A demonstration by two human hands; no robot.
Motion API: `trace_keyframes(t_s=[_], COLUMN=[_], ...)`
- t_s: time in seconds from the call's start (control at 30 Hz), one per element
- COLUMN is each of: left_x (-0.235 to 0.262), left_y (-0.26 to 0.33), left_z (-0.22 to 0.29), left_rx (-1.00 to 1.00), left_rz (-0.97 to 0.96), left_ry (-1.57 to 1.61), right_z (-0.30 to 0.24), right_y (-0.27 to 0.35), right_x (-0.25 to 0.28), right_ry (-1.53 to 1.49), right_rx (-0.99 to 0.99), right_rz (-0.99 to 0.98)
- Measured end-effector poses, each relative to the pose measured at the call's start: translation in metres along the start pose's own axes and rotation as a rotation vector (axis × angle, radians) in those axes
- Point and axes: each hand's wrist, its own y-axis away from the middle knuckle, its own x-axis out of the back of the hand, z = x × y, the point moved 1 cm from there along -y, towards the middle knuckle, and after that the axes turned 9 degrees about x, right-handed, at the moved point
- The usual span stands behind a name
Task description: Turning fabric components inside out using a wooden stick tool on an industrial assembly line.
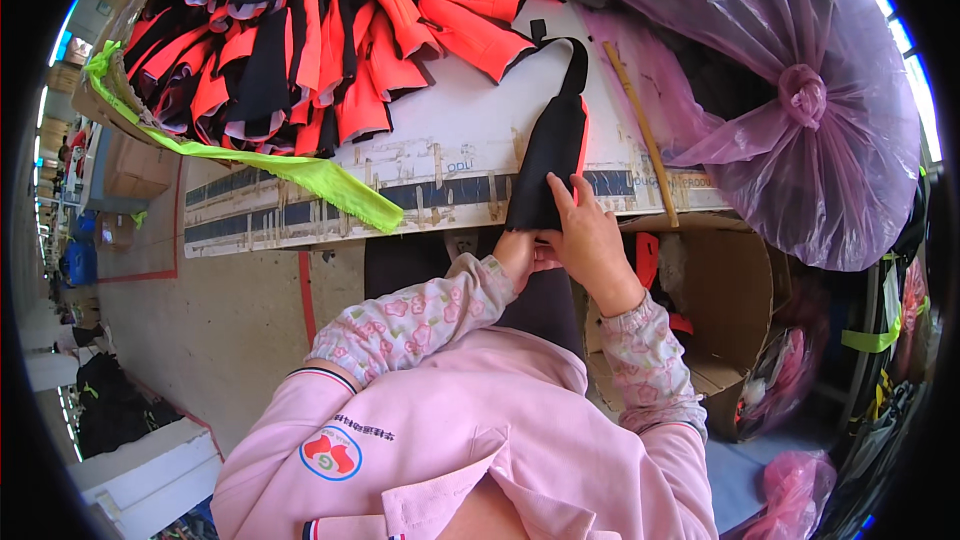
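Observation:
A long black fabric piece with an orange side edge (545, 160) lies over the table's near edge, its narrow black strap (577, 68) stretching away and bending left to a small tab. My left hand (516, 256) grips the near end from below, and part of its fingers is hidden by the fabric and my other hand. On the right side, my right hand (588, 242) holds the same piece, two fingers laid along its top face and the thumb at its near end. Both hands nearly touch each other.
A large heap of orange-and-black fabric pieces (330, 50) covers the table's far left, beside a lime-green strip (330, 183). A wooden stick (640, 130) lies right of the work. A knotted purple plastic bag (800, 100) bulges at right, above an open cardboard box (735, 310).

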Motion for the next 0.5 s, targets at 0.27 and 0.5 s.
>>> trace_keyframes(t_s=[0.27,0.5], left_x=[-0.001,0.0], left_y=[-0.001,0.0], left_z=[-0.003,-0.002], left_rx=[0.02,0.018], left_rz=[0.057,0.013], left_ry=[0.01,-0.007], right_z=[0.014,0.021], right_y=[0.012,0.015], right_x=[-0.015,-0.009], right_ry=[-0.263,-0.377], right_rx=[0.029,0.024], right_rz=[0.182,0.069])
